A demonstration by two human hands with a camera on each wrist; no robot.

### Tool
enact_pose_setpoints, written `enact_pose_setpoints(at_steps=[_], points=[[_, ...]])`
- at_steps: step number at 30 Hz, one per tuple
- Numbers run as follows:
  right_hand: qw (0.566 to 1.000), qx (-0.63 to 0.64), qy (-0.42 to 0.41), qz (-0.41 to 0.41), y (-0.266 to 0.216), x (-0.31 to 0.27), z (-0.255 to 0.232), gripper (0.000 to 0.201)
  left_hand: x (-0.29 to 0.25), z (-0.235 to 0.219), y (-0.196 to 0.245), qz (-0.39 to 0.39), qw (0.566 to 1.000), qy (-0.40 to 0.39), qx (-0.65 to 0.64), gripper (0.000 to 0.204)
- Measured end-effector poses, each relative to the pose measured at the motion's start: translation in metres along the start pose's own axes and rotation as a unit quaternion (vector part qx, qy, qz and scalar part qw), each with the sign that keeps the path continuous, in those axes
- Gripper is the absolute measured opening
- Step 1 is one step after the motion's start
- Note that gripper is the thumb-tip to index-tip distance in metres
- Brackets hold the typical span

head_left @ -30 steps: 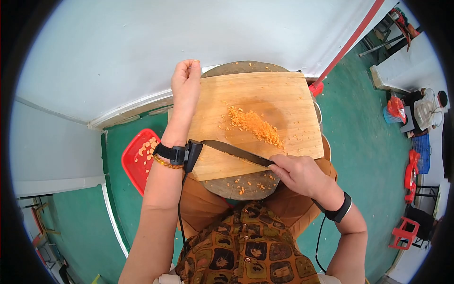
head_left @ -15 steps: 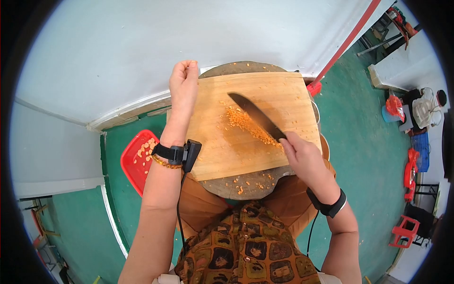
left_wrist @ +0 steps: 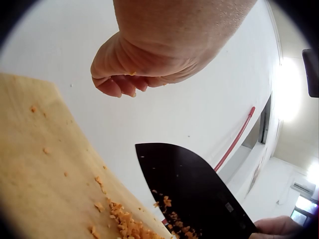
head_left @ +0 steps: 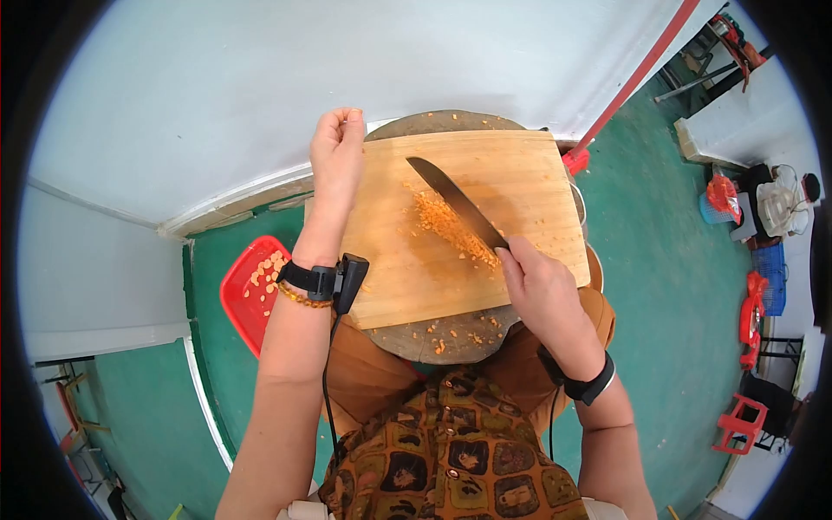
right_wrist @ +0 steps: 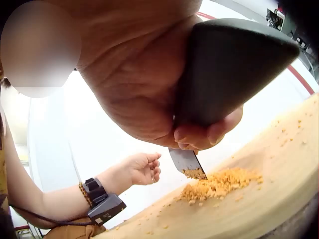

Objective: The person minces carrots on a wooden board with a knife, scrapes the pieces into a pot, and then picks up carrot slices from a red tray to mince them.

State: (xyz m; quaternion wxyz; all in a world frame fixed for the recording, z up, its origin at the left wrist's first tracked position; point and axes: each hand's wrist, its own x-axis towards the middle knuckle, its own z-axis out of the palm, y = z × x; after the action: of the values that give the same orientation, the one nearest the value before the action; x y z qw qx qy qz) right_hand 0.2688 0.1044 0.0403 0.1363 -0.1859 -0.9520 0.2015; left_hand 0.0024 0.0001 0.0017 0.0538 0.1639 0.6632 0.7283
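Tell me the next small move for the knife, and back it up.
I'd probably bring the knife down through the chopped orange bits once more: the right hand grips it, it is lined up along their heap on the cutting board, and the bits look uneven in size. The left hand is well aside.

Food-prep corner in a plain indoor room; home or small eatery, cannot tell which. Evidence: knife (head_left: 459, 204) above orange crumbs (head_left: 440, 224), board (head_left: 533, 173) laid on a round wood block (head_left: 438, 348), red basin (head_left: 236, 295) of cut pieces beside. White wall (head_left: 260, 78) close ahead, green floor (head_left: 659, 347). Off right: blue crate (head_left: 770, 277), red stool (head_left: 743, 425). Left wrist view: likely air conditioner (left_wrist: 302, 188), bright window (left_wrist: 301, 215).
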Motion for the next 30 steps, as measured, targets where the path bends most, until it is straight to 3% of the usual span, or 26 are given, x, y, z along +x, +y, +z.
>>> enact_pose_setpoints(at_steps=[1,4,10,16,19,22,25,28,30], points=[[1.000,0.010,0.017,-0.001,-0.002,0.001,0.001,0.015,0.000,0.001,0.001,-0.001,1.000,-0.001,0.002,0.018],[0.998,-0.038,-0.040,0.014,0.000,0.001,0.012,0.016,0.003,-0.001,-0.005,0.007,1.000,-0.012,0.017,0.018],[1.000,0.003,0.027,-0.009,-0.013,0.008,0.006,0.017,0.002,-0.001,-0.002,0.008,1.000,-0.004,0.002,0.018],[0.997,-0.007,-0.047,0.055,-0.016,0.014,0.007,0.016,0.002,-0.002,0.000,0.003,1.000,0.001,0.007,0.017],[0.999,0.015,-0.005,0.035,-0.018,0.015,0.012,0.016,0.001,0.001,-0.001,0.005,1.000,-0.001,-0.007,0.018],[0.997,-0.022,-0.059,0.053,-0.016,0.015,0.023,0.017,0.002,-0.001,-0.002,0.004,1.000,-0.014,0.008,0.018],[0.998,-0.001,-0.042,0.047,-0.021,0.016,0.013,0.018,0.001,-0.002,0.002,-0.001,1.000,-0.009,0.008,0.018],[1.000,-0.009,0.017,-0.013,-0.025,0.013,0.018,0.018,-0.001,0.001,0.002,-0.004,1.000,-0.006,-0.003,0.019],[0.999,-0.034,-0.020,-0.009,-0.022,0.012,0.026,0.018,0.001,0.001,-0.001,0.002,1.000,-0.008,0.004,0.019]])
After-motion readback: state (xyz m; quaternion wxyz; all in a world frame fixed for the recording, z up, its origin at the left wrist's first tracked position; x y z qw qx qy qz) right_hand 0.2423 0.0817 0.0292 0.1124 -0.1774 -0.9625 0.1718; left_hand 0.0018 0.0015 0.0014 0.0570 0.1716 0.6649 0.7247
